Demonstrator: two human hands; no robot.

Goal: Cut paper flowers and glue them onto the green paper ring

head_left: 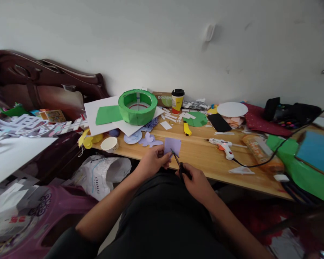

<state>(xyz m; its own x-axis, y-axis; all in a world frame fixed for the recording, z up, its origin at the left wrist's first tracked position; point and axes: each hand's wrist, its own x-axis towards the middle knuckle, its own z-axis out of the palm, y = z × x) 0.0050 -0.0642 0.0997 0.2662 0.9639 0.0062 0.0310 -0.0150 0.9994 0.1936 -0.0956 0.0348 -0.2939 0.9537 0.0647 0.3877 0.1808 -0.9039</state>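
Observation:
My left hand pinches the lower left part of a small purple sheet of paper, held above the table's front edge. In my right hand is a pair of black-handled scissors, fingers closed around the handles. Their blades point up and left, against the lower part of the paper; whether they cut into it I cannot tell. Left of the paper lie purple butterfly-shaped cutouts and a round pale purple piece.
On the wooden table are a green ring, a coffee cup, a yellow utility knife, a white glue gun with a cord, and a dark phone. A white paper bowl stands at the front left edge.

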